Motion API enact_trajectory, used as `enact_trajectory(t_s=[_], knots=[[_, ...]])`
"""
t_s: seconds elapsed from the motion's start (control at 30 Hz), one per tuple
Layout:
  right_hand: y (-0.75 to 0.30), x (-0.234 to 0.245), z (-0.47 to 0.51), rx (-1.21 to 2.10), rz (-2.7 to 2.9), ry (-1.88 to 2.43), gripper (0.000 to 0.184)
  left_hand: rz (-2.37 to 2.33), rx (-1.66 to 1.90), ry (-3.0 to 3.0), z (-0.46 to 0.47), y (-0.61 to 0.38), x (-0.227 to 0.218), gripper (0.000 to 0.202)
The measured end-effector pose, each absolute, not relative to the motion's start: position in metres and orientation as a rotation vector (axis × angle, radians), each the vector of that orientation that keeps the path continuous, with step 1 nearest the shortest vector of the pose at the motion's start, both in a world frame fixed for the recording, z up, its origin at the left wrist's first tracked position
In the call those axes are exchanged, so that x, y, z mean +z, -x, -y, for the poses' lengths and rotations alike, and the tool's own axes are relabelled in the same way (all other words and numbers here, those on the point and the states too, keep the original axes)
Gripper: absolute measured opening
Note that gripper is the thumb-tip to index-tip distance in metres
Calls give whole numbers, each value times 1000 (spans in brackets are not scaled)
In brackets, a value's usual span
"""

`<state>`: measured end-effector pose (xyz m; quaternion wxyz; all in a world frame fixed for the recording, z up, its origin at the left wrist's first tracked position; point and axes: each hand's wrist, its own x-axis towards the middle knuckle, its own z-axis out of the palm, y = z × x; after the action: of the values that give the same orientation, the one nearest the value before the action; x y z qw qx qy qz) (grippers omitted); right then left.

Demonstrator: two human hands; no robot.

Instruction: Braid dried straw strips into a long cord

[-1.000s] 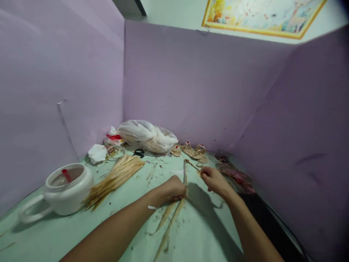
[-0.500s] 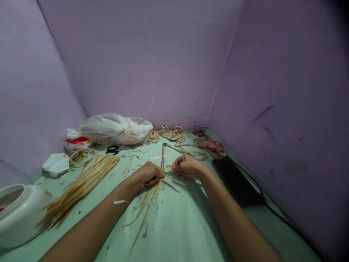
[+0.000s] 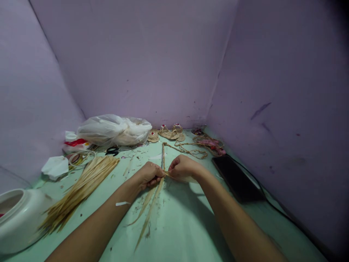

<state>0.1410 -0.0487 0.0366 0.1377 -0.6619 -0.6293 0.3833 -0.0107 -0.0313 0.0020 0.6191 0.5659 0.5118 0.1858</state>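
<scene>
The left hand (image 3: 151,174) pinched the near end of a thin cord (image 3: 163,156), its fingers curled in, just where loose strips (image 3: 149,211) fanned out toward the person; that grip probably stopped the end from coming apart. The right hand (image 3: 183,168), just beside it, was closed on a pale strip (image 3: 168,175), likely to hold it apart from the others. The cord ran straight away from the hands over the table (image 3: 188,229), bent sharply, then went right into loose coils; something at the bend may have anchored it, though none could be made out.

Left of the left arm lay a bundle (image 3: 84,185) of dry strips, seemingly placed within easy reach, with a white pot (image 3: 29,222) beside it. Farther back were scissors (image 3: 112,150), a plastic bag (image 3: 114,130) and small woven sandals (image 3: 169,134). A black slab (image 3: 238,178) lay right of the right hand.

The fingertips hid where strip met cord, the frame cut off the pot, and the bag's contents were unclear, as was the pink heap (image 3: 214,146) by the coils.
</scene>
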Motion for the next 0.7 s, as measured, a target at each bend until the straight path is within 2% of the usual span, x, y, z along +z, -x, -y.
enact_trajectory(t_s=[0.07,0.2,0.5,0.7], knots=[[-140,37,49,1245,1734,1882,6,-1176,426,-1305,31,11,2,10],[-137,38,49,1510,1513,1783,11,-1177,420,-1336,31,11,2,11],[-134,28,48,1682,1391,1693,10,-1196,418,-1335,31,12,-1,9],[-129,24,48,1645,1403,1729,13,-1196,426,-1343,28,12,-5,11]])
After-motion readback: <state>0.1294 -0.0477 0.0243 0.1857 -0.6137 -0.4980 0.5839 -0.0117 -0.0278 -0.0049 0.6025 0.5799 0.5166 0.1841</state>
